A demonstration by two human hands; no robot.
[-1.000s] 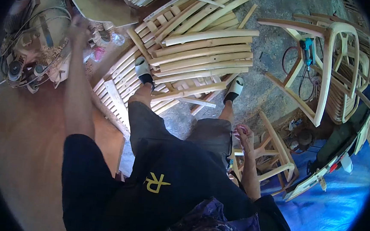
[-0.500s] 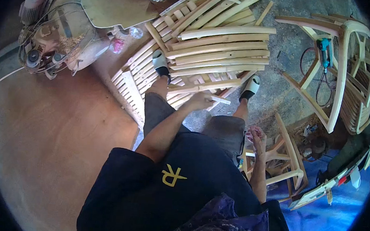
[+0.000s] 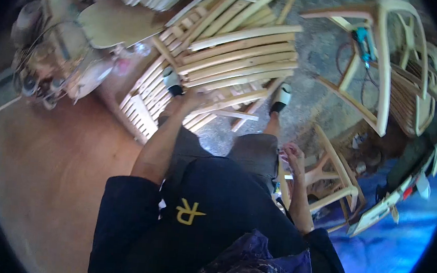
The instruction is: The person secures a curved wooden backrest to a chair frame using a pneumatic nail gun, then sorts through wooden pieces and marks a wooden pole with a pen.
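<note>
My left hand [image 3: 193,100] is smeared by motion at the near left end of a pale wooden slat [image 3: 233,101] on the pile. Whether its fingers grip the slat cannot be made out. Just right of that hand, a thin light wooden strip [image 3: 235,115] lies across the near edge of the pile, apart from the hand. My right hand [image 3: 293,157] hangs beside my right thigh, fingers loosely curled and partly apart, with nothing visible in them. Nearest to it is a wooden chair frame [image 3: 335,167].
Curved wooden slats [image 3: 244,57] are stacked between and beyond my feet. A dusty machine [image 3: 56,64] stands at the left behind a brown board [image 3: 74,167]. More chair frames [image 3: 380,71], one with a teal power tool [image 3: 362,42], stand at the right. Blue sheeting [image 3: 393,250] covers the lower right.
My left hand has moved left and away, off the thin strip, which now shows more of its length. My right hand stays by my thigh. The view has shifted slightly.
</note>
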